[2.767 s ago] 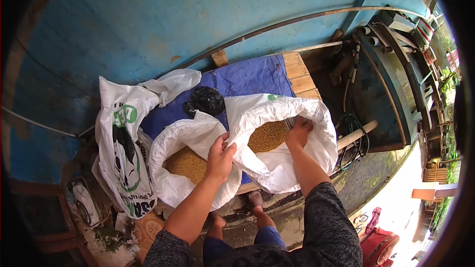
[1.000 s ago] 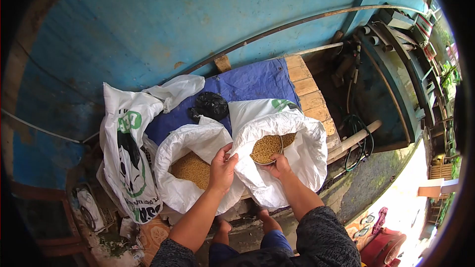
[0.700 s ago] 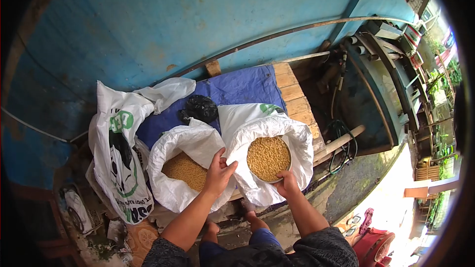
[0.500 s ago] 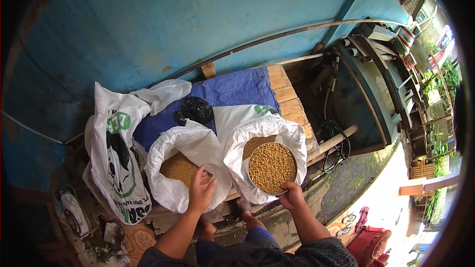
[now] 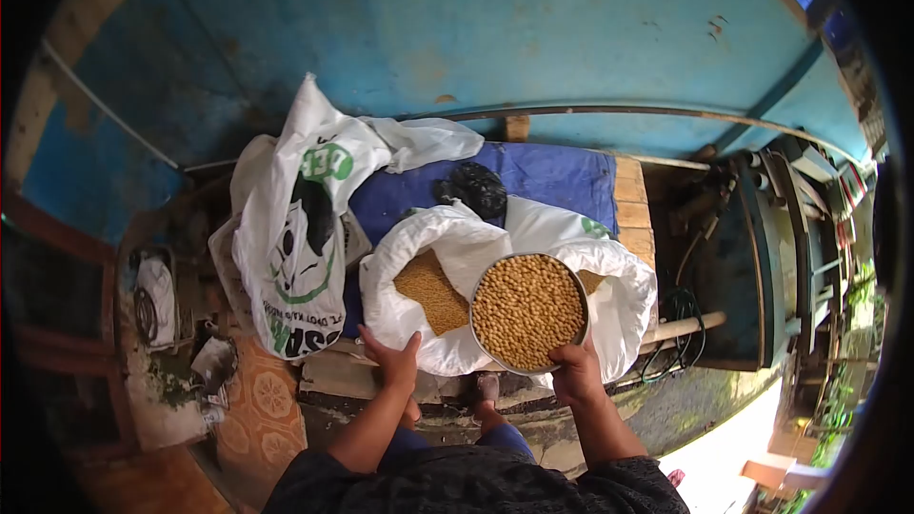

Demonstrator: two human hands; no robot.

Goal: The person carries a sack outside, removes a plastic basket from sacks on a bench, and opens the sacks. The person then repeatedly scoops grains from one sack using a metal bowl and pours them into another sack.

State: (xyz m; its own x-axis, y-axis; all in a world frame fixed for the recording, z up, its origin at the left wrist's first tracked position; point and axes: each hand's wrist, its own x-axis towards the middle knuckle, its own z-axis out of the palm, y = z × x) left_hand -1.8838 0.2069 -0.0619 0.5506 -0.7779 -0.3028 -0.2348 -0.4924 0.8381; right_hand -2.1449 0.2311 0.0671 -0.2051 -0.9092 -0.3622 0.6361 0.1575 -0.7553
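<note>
My right hand (image 5: 579,376) grips the near right rim of a round metal bowl (image 5: 583,303), thumb over the edge. Round tan pellets (image 5: 526,312) fill it almost to the brim. The bowl is held level above the meeting edges of two open white sacks, hiding part of both. Finer brown grains show inside the left sack (image 5: 457,354) and in a small patch inside the right sack (image 5: 624,309). With thumb and fingers apart, my left hand (image 5: 392,360) is at the near left edge of the left sack; whether it touches the sack is unclear.
A printed white sack (image 5: 303,219) stands at the left. Behind the open sacks, a black plastic bag (image 5: 476,188) lies on a blue tarp (image 5: 562,171) over a wooden platform (image 5: 633,200). A blue wall (image 5: 400,29) rises behind. A pole (image 5: 690,326) and coiled hose are at right.
The bowl has moved left from over the right sack to between both sacks. My left hand has left the left sack's opening for its near left edge. The view has turned.
</note>
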